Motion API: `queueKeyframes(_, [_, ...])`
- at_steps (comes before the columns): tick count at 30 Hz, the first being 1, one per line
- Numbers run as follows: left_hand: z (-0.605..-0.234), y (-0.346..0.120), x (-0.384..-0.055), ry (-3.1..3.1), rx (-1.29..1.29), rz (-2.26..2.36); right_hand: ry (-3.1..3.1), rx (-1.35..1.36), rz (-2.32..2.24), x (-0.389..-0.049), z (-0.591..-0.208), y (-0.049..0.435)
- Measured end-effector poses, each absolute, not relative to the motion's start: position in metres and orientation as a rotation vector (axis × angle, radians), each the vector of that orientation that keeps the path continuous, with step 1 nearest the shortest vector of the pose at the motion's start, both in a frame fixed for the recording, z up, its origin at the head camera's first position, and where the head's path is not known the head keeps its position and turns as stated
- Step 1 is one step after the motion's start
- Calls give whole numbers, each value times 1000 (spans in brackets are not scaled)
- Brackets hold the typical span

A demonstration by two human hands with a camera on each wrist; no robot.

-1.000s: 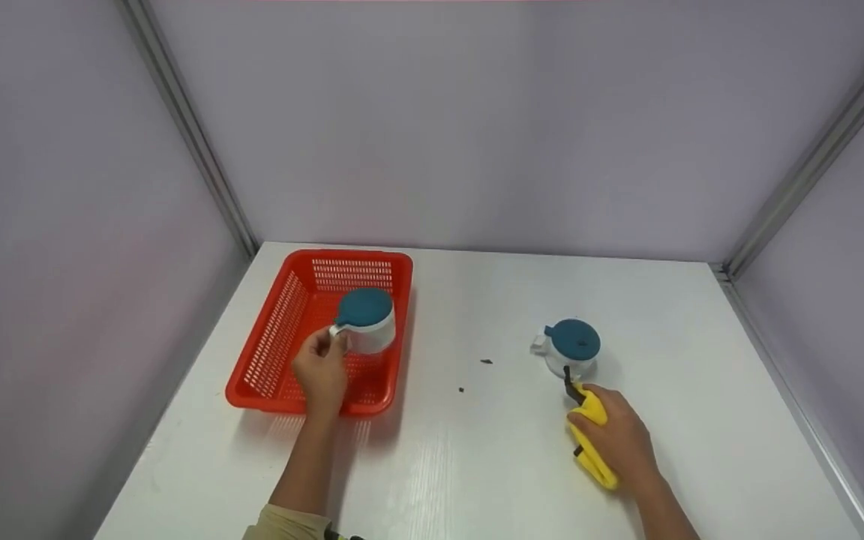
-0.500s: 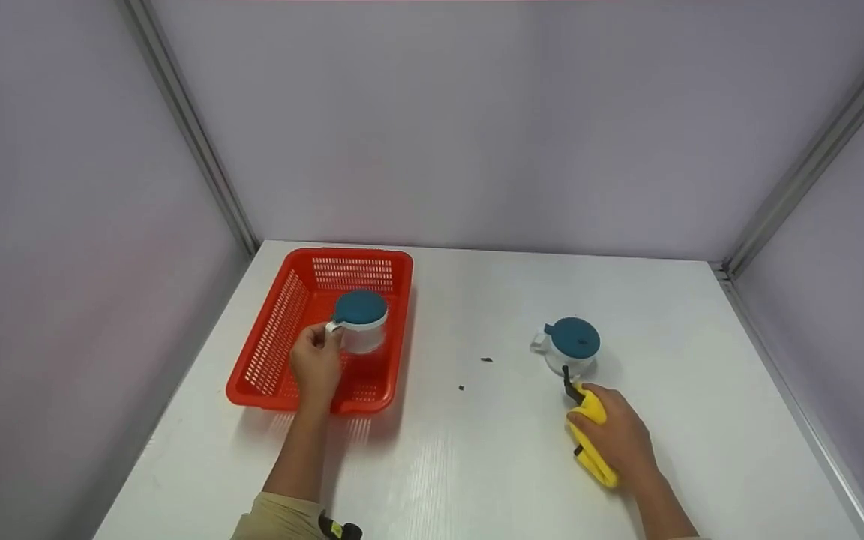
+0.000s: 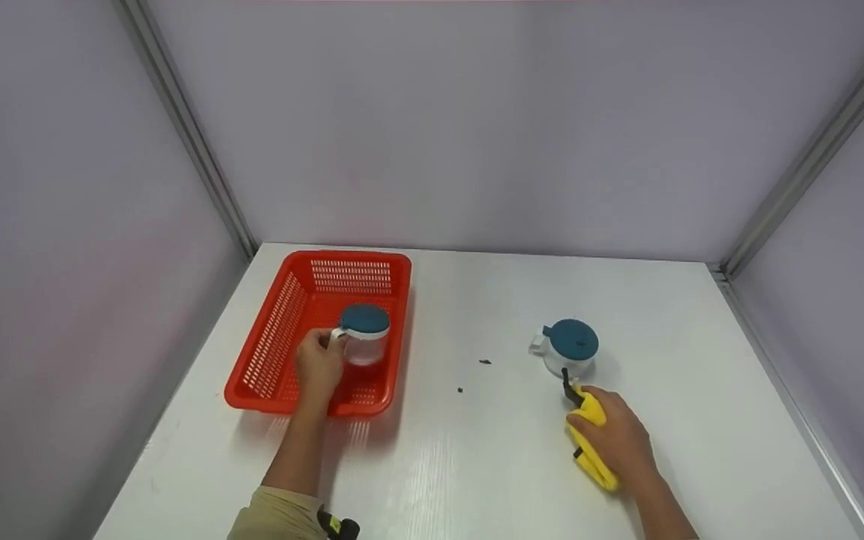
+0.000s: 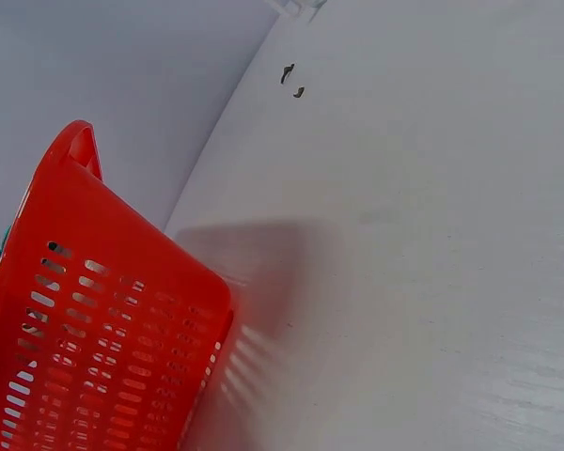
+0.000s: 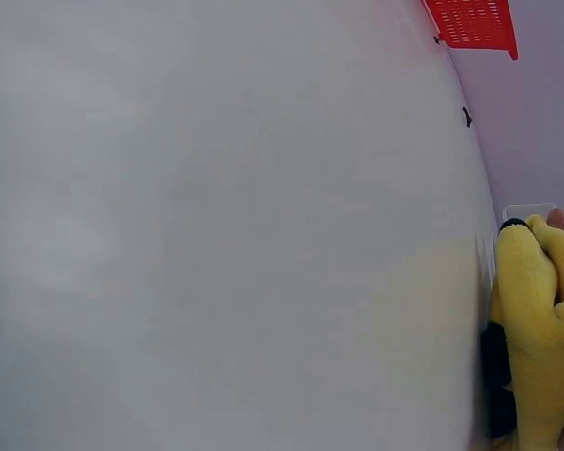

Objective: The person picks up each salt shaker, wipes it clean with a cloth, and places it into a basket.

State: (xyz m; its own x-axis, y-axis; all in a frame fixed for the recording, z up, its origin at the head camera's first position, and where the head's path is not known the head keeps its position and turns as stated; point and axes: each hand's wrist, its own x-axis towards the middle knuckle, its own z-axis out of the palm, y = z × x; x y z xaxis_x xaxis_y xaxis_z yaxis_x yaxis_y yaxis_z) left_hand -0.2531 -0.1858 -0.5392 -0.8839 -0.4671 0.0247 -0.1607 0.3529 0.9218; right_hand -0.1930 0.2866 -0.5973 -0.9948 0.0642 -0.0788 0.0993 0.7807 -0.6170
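Note:
My left hand (image 3: 319,367) reaches into the red basket (image 3: 267,375) and pinches the white handle of a clear seasoning jar (image 3: 364,347) with a teal lid. The jar is upright, low inside the basket. In the left wrist view the basket's wall (image 4: 122,329) hides most of the jar and hand. At the right, my right hand (image 3: 616,439) grips a soft yellow plush thing (image 3: 588,442) with black parts; its exact kind cannot be told. Its black tip points at a second teal-lidded jar (image 3: 571,349), which stands on the table with its handle to the left.
Two small dark scraps, one a larger scrap (image 3: 485,361) and one a speck (image 3: 460,390), lie on the white table (image 3: 477,465) between the basket and the second jar. Pale walls (image 3: 447,127) enclose the back and both sides.
My left hand has lowered the jar deeper into the basket, and its clear body now shows more from the side. The right hand and the yellow plush thing have stayed in place.

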Motion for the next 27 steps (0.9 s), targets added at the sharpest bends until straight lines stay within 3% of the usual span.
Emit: queueKeyframes(27, [-538, -183, -257, -2619, 602, -1375, 2862, 187, -1037, -195, -599, 286])
